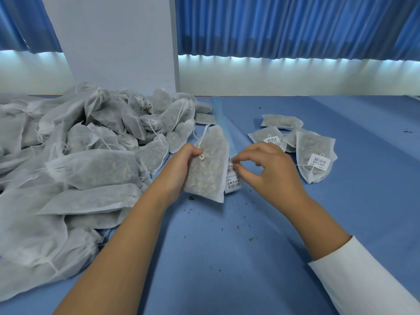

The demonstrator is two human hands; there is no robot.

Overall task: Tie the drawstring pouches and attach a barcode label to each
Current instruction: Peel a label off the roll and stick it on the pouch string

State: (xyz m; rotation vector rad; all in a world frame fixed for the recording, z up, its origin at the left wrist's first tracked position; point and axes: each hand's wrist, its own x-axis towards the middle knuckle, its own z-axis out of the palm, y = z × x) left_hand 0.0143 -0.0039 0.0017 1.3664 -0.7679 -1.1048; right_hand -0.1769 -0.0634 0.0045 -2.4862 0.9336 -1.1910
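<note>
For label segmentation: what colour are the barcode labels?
White with black bars, e.g. the barcode label on a finished pouch, head view.

I saw a blue table (227,258) stretching ahead of me, its top speckled with small dark crumbs (236,214) near the middle, and a few more lay far off to the right. Behind it stood a white pillar (113,42). Pleated blue curtains (284,26) hung on either side of it, above a pale wall (295,76) that was lit in a bright band under their hems.

Head-worn camera looks forward-down, close over table (227,258)
</note>
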